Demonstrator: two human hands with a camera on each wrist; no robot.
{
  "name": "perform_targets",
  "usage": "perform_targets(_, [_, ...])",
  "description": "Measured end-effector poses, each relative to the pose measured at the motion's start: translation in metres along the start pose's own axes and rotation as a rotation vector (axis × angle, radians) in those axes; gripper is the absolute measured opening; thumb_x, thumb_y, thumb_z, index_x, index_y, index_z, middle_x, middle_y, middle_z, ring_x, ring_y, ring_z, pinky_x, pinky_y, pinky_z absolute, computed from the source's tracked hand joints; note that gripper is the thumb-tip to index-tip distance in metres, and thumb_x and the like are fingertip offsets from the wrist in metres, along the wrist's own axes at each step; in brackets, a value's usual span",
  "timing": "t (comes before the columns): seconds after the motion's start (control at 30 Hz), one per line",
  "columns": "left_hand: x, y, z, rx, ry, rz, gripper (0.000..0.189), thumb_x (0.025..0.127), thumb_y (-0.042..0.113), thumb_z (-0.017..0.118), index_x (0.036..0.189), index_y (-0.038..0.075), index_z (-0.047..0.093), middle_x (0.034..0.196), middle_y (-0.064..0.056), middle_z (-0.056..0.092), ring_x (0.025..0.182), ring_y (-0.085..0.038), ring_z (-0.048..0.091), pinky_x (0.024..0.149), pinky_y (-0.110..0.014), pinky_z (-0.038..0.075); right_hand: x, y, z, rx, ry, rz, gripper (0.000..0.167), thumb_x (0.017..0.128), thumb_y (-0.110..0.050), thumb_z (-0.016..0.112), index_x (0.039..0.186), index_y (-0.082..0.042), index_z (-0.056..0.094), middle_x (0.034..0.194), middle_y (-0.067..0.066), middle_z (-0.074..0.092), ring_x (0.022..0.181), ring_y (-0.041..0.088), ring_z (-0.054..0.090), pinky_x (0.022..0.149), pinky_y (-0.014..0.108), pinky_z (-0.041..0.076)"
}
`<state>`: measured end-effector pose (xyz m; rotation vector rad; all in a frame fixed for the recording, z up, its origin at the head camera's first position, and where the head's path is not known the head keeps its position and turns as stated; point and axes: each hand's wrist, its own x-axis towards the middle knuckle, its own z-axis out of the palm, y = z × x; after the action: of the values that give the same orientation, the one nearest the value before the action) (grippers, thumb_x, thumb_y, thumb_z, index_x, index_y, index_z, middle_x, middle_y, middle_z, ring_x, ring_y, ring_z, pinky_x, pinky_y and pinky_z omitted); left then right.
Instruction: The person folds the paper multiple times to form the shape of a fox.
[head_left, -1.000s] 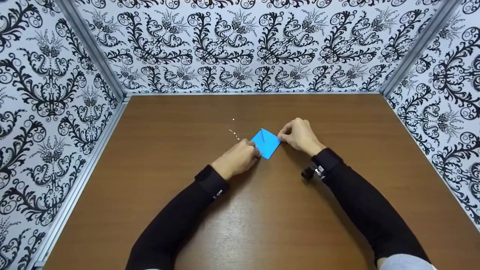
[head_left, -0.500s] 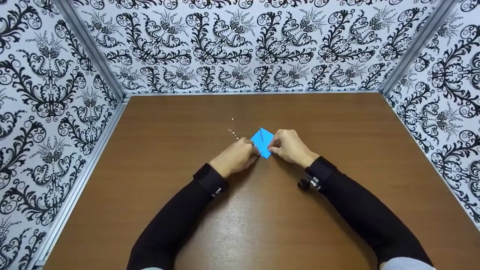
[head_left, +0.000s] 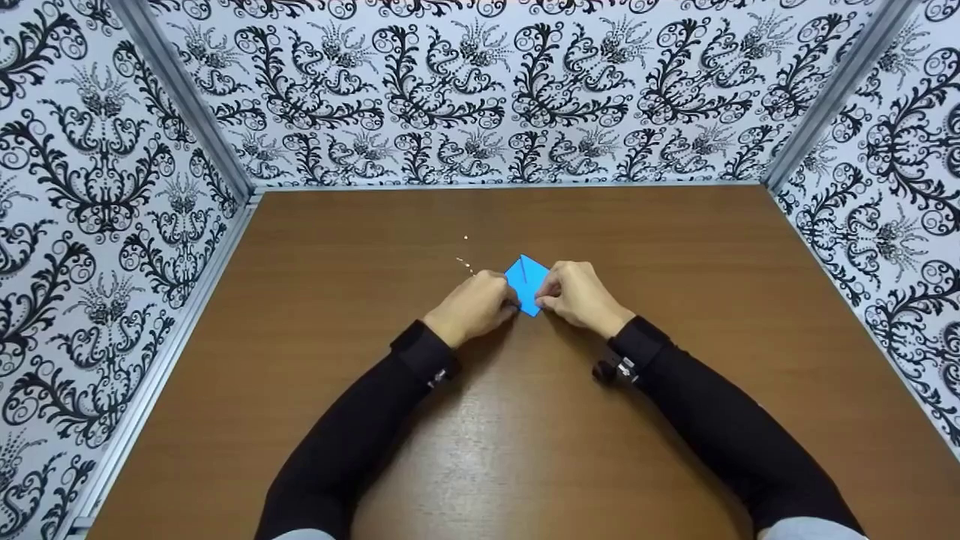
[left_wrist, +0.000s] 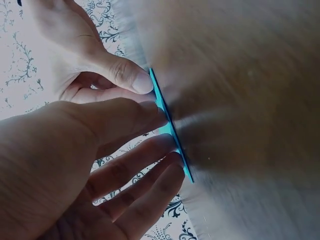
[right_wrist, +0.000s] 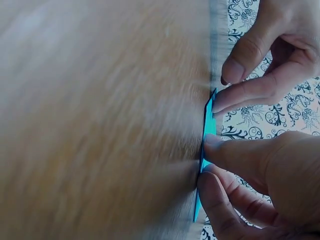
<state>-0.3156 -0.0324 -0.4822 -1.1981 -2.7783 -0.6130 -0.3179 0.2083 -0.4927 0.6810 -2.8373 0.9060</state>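
Observation:
A small square of folded blue paper [head_left: 528, 283] lies corner-on on the wooden table, with a crease or flap edge running down from its far corner. On its left side, my left hand [head_left: 478, 302] holds the paper down, fingers bent; thumb and fingertips meet it in the left wrist view. My right hand [head_left: 581, 294] pinches the lower right edge between thumb and index finger. From the side, in the right wrist view, the blue paper [right_wrist: 207, 135] looks thin and nearly flat. Both hands cover its side corners.
Several tiny white specks [head_left: 466, 265] lie on the brown table [head_left: 360, 255], left of the paper. Walls with a black-and-white floral pattern [head_left: 480, 90] and grey metal posts [head_left: 184, 97] enclose the back and sides.
My right hand has moved from the paper's right corner down and left along its edge. The left hand has shifted only slightly, and the paper stays about where it was.

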Motion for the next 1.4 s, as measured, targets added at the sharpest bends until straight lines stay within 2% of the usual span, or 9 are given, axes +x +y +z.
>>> perform_targets(0.23, [0.008,0.004,0.0,-0.035,0.055,-0.039,0.009,0.107,0.001,0.084,0.102,0.001,0.092,0.109,-0.018,0.088,0.103,-0.03,0.085,0.089,-0.044,0.071,-0.001,-0.004,-0.002,0.005,0.011,0.011,0.005,0.099,-0.008,0.097,0.095,-0.005,0.095,0.101,0.013,0.085,0.093,0.032,0.081,0.079,0.036,0.063])
perform_targets(0.5, [0.016,0.007,0.005,-0.059,0.117,-0.089,0.007,0.097,-0.004,0.087,0.09,-0.001,0.089,0.097,-0.017,0.086,0.094,-0.033,0.082,0.085,-0.05,0.071,0.0,-0.004,0.0,0.006,0.013,0.011,0.008,0.096,-0.01,0.099,0.09,-0.006,0.094,0.098,0.013,0.085,0.092,0.03,0.078,0.078,0.032,0.059])
perform_targets(0.7, [0.021,0.009,0.009,-0.061,0.104,-0.149,0.01,0.096,0.002,0.094,0.087,0.0,0.091,0.091,-0.015,0.089,0.09,-0.033,0.087,0.083,-0.048,0.073,0.0,-0.007,0.0,-0.006,0.017,0.01,0.01,0.095,-0.008,0.099,0.086,-0.008,0.094,0.097,0.012,0.085,0.093,0.03,0.077,0.079,0.033,0.057])
perform_targets(0.9, [0.024,0.01,0.01,-0.071,0.101,-0.205,0.016,0.095,0.012,0.099,0.084,0.003,0.091,0.085,-0.009,0.089,0.08,-0.024,0.081,0.075,-0.042,0.069,0.001,-0.007,0.001,-0.019,0.025,0.01,0.01,0.094,-0.009,0.1,0.086,-0.007,0.094,0.095,0.011,0.085,0.093,0.03,0.076,0.082,0.038,0.057])
perform_targets(1.07, [0.025,0.012,0.011,-0.063,0.098,-0.22,0.021,0.096,0.017,0.1,0.083,0.004,0.091,0.084,-0.009,0.088,0.074,-0.02,0.075,0.07,-0.037,0.063,0.001,-0.007,0.002,-0.019,0.023,0.016,0.009,0.095,-0.008,0.099,0.087,-0.007,0.094,0.096,0.011,0.085,0.094,0.03,0.076,0.085,0.042,0.059])
perform_targets(1.4, [0.027,0.01,0.013,-0.082,0.08,-0.219,0.022,0.098,0.018,0.1,0.083,0.004,0.09,0.084,-0.009,0.088,0.073,-0.018,0.074,0.068,-0.033,0.059,-0.001,-0.007,0.002,-0.01,0.013,0.054,0.011,0.097,-0.011,0.099,0.088,-0.007,0.093,0.1,0.012,0.083,0.096,0.029,0.076,0.087,0.042,0.061])
